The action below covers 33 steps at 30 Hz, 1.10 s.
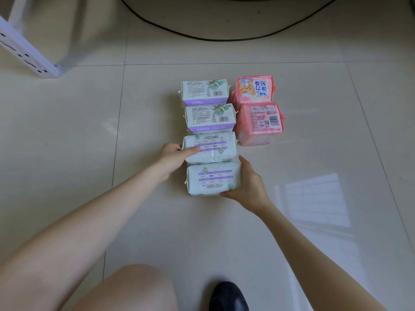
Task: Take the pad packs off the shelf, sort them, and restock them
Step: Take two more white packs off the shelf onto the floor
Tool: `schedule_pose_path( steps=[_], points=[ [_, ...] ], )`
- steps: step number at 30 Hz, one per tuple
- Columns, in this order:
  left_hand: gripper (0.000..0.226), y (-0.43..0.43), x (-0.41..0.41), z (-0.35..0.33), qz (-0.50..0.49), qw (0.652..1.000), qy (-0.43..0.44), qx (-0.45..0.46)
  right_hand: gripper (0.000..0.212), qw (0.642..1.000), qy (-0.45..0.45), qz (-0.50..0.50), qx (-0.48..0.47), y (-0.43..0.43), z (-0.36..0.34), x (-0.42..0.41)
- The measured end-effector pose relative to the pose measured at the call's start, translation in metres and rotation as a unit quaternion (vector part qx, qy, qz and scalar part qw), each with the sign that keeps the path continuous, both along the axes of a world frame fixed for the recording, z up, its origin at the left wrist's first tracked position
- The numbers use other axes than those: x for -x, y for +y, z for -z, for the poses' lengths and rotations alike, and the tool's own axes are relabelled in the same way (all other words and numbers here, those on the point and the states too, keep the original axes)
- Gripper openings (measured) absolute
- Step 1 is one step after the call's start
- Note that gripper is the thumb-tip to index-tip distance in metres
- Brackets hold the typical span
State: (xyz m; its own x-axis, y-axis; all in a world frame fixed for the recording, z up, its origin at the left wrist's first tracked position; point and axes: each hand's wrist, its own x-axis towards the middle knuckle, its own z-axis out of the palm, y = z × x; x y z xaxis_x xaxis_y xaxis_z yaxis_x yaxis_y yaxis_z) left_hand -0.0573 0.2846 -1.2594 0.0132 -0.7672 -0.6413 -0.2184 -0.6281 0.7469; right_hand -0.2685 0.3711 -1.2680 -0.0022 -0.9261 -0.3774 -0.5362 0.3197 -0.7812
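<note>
Fingers (192, 151) of the left hand (173, 158) curl round the left end of the third white-and-lilac pad pack (211, 147), a soft plastic-wrapped block in a column of four, with the thumb laid across its top face. The right hand (248, 185) clasps the right end of the nearest white-and-lilac pad pack (213, 179), thumb at the near edge and the other fingers (243, 160) up along its side. Both packs lie touching each other on the glossy cream tiled floor (314, 164). A white perforated metal shelf upright (24, 52) slants across the far left corner, and a black cable (202, 37) arcs over the tiles beyond. Two farther white-and-lilac packs (205, 92) carry the column on, barcodes up. Just right of those sit two pink plastic pad packs, touching: the far pink pack (253, 88) shows a bear print, the near pink pack (261, 122) a barcode. A black shoe (228, 296) shows at the bottom edge.
</note>
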Motion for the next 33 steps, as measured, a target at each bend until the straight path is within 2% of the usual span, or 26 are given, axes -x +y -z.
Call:
schedule_pose_path(
  steps=[4,10,12,15,18,20,25,30,33],
  points=[
    [0.019,-0.002,0.000,-0.001,0.002,1.000,-0.009,-0.005,0.099,1.000,-0.017,0.001,0.012,-0.001,0.000,0.001],
    [0.019,-0.002,-0.002,0.002,0.022,0.999,-0.025,-0.006,0.103,1.000,-0.018,0.004,0.008,0.002,0.001,0.001],
    [0.026,-0.002,-0.002,0.003,0.030,0.999,-0.039,0.004,0.097,1.000,-0.004,0.003,0.002,0.002,-0.002,0.001],
    [0.032,0.001,-0.004,0.001,0.047,0.995,-0.080,0.023,0.086,1.000,0.020,0.006,-0.007,0.005,-0.009,0.001],
    [0.033,0.011,-0.011,-0.008,0.098,0.982,-0.158,0.042,0.098,0.997,0.069,-0.017,-0.013,0.012,-0.022,0.003],
    [0.039,0.021,-0.018,-0.018,0.147,0.963,-0.216,0.061,0.099,0.991,0.127,-0.049,-0.015,0.019,-0.035,0.005],
    [0.060,0.059,-0.032,-0.071,0.255,0.900,-0.339,0.105,0.086,0.955,0.261,-0.139,0.000,0.038,-0.087,0.003],
    [0.063,0.090,-0.040,-0.152,0.382,0.802,-0.437,0.139,0.075,0.928,0.321,-0.190,0.007,0.053,-0.162,-0.003],
    [0.064,0.103,-0.040,-0.210,0.420,0.769,-0.461,0.137,0.072,0.917,0.342,-0.207,0.007,0.060,-0.217,-0.006]
  ],
)
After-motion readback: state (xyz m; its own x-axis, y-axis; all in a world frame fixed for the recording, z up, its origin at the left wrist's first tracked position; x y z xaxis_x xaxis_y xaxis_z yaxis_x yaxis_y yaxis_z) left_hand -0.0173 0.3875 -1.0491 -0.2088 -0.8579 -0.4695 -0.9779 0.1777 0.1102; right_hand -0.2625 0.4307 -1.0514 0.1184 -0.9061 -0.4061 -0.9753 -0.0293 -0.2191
